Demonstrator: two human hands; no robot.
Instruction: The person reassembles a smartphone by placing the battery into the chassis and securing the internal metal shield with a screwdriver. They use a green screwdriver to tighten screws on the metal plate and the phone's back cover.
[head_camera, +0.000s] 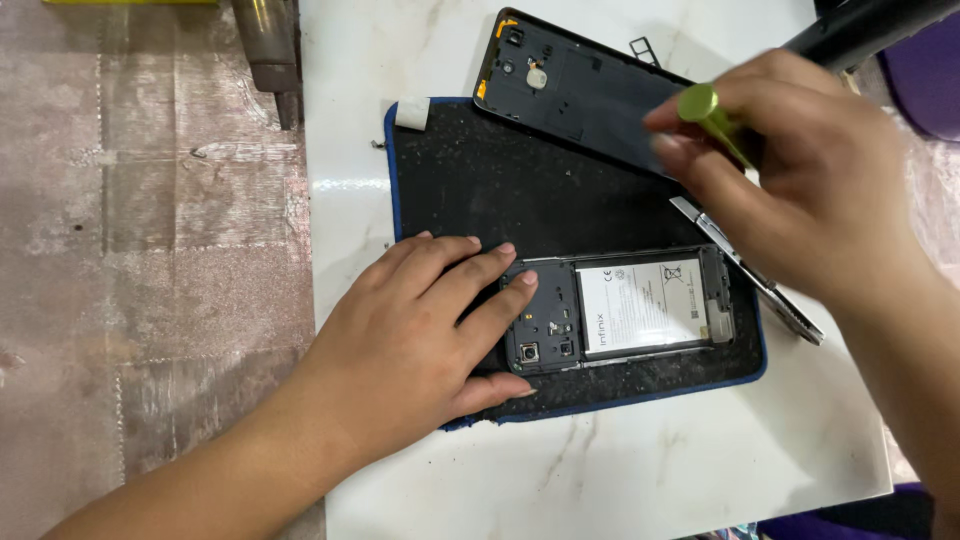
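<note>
Left hand (415, 330) lies flat, fingers spread, pinning the opened phone (618, 310); nothing grasped. Right hand (810, 190) pinches a green-capped screwdriver (712, 118); its tip is hidden behind the fingers.

We see a white marble table (620, 470) standing on a worn pinkish tiled floor (150, 250), under bright light.

Phone's open on the mat

Your left hand (420, 330) pins the phone (620, 310) down on the mat (500, 190); your right hand (810, 190) grips a green screwdriver (712, 118) above it.
</note>
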